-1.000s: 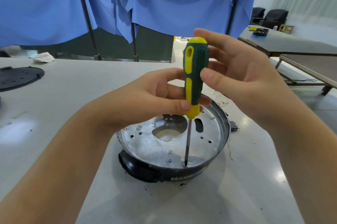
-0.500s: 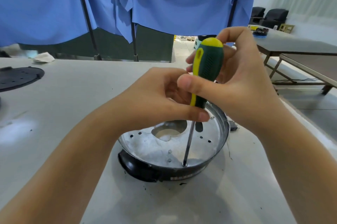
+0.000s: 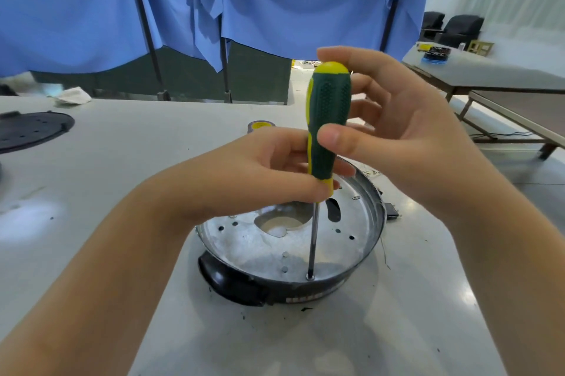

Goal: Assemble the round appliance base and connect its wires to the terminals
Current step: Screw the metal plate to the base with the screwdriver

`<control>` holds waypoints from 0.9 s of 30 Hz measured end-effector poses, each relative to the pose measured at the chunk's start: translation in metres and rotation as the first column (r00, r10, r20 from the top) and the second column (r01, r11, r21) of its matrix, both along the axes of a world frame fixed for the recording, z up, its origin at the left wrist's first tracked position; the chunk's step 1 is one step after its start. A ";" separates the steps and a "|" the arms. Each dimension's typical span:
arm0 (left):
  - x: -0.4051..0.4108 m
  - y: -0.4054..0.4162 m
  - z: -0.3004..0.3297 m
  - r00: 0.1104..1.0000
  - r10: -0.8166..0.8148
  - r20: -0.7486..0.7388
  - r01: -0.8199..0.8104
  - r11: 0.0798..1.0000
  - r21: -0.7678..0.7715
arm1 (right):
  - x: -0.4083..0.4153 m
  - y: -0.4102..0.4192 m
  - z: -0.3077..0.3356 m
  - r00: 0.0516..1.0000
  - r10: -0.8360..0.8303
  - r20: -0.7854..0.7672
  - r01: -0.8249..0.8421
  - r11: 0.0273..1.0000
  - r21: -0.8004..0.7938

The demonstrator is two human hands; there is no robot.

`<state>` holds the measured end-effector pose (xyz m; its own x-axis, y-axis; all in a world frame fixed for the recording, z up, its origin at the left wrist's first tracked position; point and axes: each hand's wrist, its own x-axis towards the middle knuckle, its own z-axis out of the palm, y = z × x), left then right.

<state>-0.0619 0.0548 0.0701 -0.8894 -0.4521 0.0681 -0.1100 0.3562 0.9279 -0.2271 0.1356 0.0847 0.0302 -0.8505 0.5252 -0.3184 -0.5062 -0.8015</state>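
Since half a second ago the right hand [image 3: 406,137] is loosening around the screwdriver [image 3: 327,128]: its fingers are spreading behind the handle while the thumb is pressing the front, apparently regripping between turns. Left hand [image 3: 263,174] is pinching the yellow collar at the handle's foot, thumb and fingers curled round it, steadying the tool upright. Its tip is sitting on a screw [image 3: 310,277] at the near edge of the round appliance base [image 3: 351,253], which is resting on the bench [image 3: 128,155] directly below both hands. Whether the tip is fully seated in the screw head is hard to tell. To drive it well, keeping the shaft vertical, pressing down firmly and turning in short twists should be preventing slipping. No wires are showing clearly yet.
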 end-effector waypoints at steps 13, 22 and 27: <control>-0.004 0.004 -0.002 0.985 0.104 -0.138 -0.116 0.990 -0.076 | 0.009 0.006 0.001 0.995 -0.078 0.059 0.079 0.997 -0.015; -0.001 0.002 0.000 1.000 -0.002 -0.022 0.002 1.000 -0.006 | -0.005 0.008 0.006 0.997 0.058 -0.043 -0.056 0.997 0.061; -0.007 0.010 0.001 0.994 0.083 -0.071 -0.093 0.983 -0.157 | 0.001 0.003 0.002 0.977 -0.157 -0.147 0.145 0.986 -0.088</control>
